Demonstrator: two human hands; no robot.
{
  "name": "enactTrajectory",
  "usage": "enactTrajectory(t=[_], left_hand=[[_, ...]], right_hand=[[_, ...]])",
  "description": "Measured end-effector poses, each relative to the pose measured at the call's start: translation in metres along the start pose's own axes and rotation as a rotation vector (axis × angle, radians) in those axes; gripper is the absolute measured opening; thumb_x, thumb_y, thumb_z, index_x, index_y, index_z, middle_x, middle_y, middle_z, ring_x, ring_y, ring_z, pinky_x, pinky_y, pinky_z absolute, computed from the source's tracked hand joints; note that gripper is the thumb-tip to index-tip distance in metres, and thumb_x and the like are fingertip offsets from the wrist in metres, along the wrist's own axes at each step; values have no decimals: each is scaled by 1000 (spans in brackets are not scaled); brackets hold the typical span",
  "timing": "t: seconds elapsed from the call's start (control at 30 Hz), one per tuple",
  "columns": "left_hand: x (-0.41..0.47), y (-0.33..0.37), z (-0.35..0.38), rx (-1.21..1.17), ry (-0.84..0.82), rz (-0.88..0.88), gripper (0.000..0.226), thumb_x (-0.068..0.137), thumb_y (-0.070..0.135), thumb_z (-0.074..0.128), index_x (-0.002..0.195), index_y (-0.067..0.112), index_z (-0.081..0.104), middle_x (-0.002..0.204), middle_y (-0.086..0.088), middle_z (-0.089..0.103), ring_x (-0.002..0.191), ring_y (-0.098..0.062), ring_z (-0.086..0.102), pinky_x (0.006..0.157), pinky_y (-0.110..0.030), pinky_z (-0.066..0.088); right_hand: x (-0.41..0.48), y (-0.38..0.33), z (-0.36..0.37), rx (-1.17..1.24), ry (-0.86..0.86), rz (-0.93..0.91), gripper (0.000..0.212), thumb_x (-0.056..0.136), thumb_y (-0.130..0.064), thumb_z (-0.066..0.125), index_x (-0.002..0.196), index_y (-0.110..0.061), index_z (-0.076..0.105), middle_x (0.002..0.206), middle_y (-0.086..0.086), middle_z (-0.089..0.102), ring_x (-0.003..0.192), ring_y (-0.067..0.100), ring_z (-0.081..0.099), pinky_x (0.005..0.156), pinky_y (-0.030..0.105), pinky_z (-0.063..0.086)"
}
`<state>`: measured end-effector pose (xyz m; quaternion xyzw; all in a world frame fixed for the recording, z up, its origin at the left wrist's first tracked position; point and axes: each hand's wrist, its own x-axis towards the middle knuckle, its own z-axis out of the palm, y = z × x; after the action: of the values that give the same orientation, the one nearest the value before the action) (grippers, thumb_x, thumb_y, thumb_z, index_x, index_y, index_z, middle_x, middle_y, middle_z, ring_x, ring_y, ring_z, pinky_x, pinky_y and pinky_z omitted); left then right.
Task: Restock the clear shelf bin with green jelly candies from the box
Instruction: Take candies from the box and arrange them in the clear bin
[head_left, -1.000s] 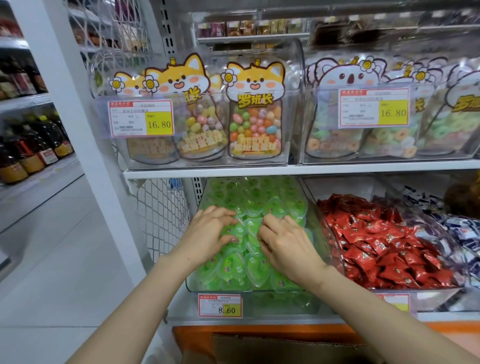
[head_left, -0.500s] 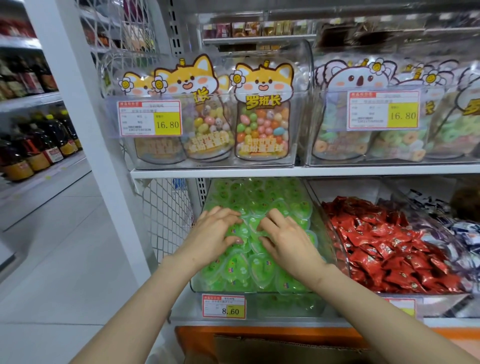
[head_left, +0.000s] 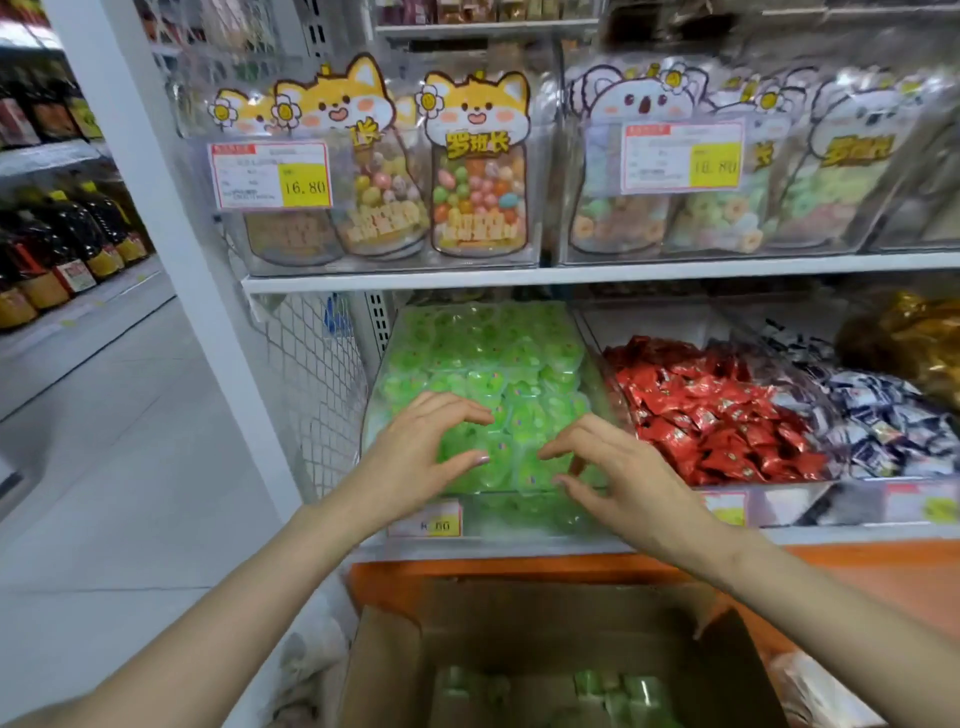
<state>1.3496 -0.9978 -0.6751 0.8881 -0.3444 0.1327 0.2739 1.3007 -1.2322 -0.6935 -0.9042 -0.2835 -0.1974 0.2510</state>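
Left hand, right hand apart, empty, over one bin; one box below.

I see glossy transparent plastic on the clear shelf bin, shiny film on the green jelly candies inside it, crinkled glossy red wrappers right of it, and a matt cardboard box below.

Bright, even, diffuse store light with the source out of view; shadows are soft and faint, and it is somewhat dimmer under the upper shelf and inside the box at the bottom edge. The whole frame is soft with motion blur: the price tag digits are smeared and the box contents are mushy. Pale glare sits on the upper bins, and wide-angle distortion slants the white upright near the edge.
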Motion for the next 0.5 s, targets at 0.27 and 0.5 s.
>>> enactTrajectory(t=[0.27, 0.5], left_hand=[[-104, 27, 129, -334, -249, -293, 23, 85, 21, 61, 107, 15, 63, 100, 6, 65, 82, 1, 57, 80, -14, 43], [-188, -29, 251, -124, -937, -715, 51, 91, 36, 54, 136, 27, 34, 150, -10, 23, 136, -30, 30, 106, -38, 34]], right_hand=[[-122, 18, 85, 129, -490, 196, 25, 85, -23, 58, 110, -21, 61, 104, -1, 59, 91, 18, 61, 79, 28, 47], [-198, 55, 162, -95, -1126, 409, 61, 93, -20, 54, 146, -26, 25, 151, 3, 25, 123, 24, 49, 97, 32, 44]])
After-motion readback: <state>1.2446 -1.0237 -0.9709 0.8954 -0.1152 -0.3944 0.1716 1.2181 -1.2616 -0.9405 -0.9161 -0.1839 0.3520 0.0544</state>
